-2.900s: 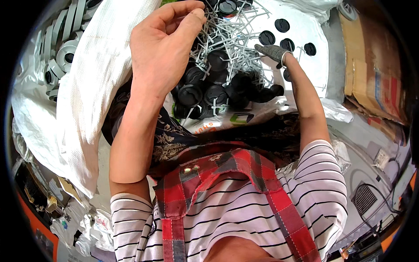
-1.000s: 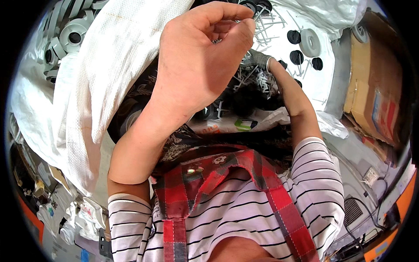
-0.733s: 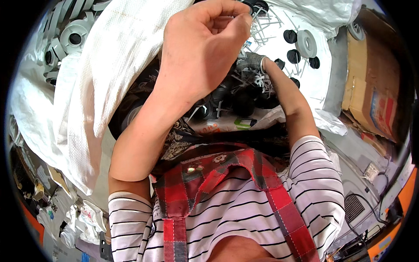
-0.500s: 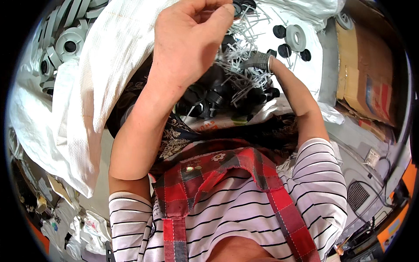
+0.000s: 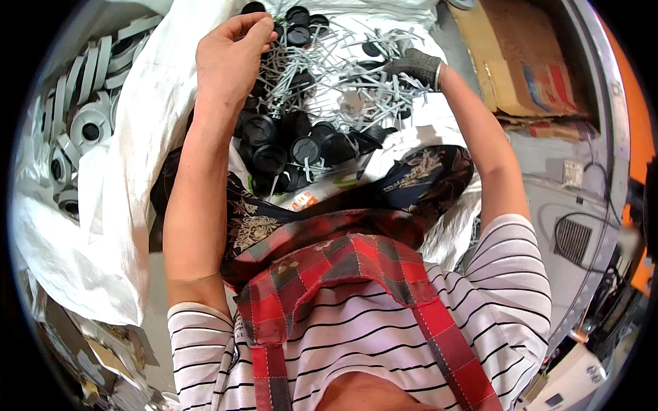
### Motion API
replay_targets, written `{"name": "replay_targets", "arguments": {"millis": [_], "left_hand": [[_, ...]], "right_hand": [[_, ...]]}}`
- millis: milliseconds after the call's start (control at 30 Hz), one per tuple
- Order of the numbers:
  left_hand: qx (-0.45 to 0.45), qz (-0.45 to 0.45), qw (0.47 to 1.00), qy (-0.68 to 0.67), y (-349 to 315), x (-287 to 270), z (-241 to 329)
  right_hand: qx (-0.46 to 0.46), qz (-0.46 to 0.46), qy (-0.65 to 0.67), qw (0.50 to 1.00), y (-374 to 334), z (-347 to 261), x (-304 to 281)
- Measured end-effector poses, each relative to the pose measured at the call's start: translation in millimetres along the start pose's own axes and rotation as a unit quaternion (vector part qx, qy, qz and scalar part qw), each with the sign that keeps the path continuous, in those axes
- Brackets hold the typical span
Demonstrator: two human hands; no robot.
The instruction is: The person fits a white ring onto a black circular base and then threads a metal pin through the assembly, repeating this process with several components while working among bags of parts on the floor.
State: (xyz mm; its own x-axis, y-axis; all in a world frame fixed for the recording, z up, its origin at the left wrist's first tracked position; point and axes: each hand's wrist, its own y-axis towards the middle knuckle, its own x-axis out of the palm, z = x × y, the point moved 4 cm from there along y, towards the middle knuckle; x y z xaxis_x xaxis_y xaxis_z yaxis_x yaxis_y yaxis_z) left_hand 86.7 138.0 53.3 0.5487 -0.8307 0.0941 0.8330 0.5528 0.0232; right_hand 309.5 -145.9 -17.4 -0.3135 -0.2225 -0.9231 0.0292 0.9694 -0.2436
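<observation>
My bare left hand (image 5: 233, 58) is over the upper left of a pile, its thumb and fingers pinched together beside some round black caps (image 5: 299, 35). Whatever lies between its fingertips is too hidden to name. My right hand (image 5: 415, 67), in a dark grey glove, reaches in from the right among thin grey-white plastic sticks (image 5: 295, 67). Its fingers are partly lost among those sticks, so their grip is unclear. More black round plastic parts (image 5: 269, 157) lie heaped on the near side, close to my lap.
White sacking (image 5: 161, 89) drapes down on the left. Beyond it, grey plastic rings and spools (image 5: 90, 129) fill a white sack. A cardboard box (image 5: 524, 61) stands at the right. Below it are a grey vented casing (image 5: 548, 219) and a black cable (image 5: 606, 264).
The view has shifted, showing more of the pile. My left hand is now lower and further left. The sticks are spread wider around my right hand, which remains among them.
</observation>
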Motion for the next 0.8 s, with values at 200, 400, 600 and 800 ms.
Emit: {"name": "replay_targets", "arguments": {"millis": [200, 400, 600, 800], "left_hand": [[0.001, -0.072, 0.994, 0.080, 3.8, 12.2, -27.9], [-0.016, -0.086, 0.987, 0.134, 6.9, 18.6, -32.6], [-0.035, -0.090, 0.993, 0.071, 6.5, 23.5, -32.3], [-0.019, -0.045, 0.998, 0.028, 2.0, 1.7, -19.5]], "right_hand": [[0.272, 0.074, 0.407, 0.869, -18.6, -29.6, -15.7], [0.266, 0.210, 0.647, 0.684, -52.4, -53.5, -23.1], [0.349, 0.253, 0.211, 0.877, -235.2, -68.5, -35.8], [0.390, 0.395, 0.617, 0.559, -405.5, -249.2, -21.6]]}}
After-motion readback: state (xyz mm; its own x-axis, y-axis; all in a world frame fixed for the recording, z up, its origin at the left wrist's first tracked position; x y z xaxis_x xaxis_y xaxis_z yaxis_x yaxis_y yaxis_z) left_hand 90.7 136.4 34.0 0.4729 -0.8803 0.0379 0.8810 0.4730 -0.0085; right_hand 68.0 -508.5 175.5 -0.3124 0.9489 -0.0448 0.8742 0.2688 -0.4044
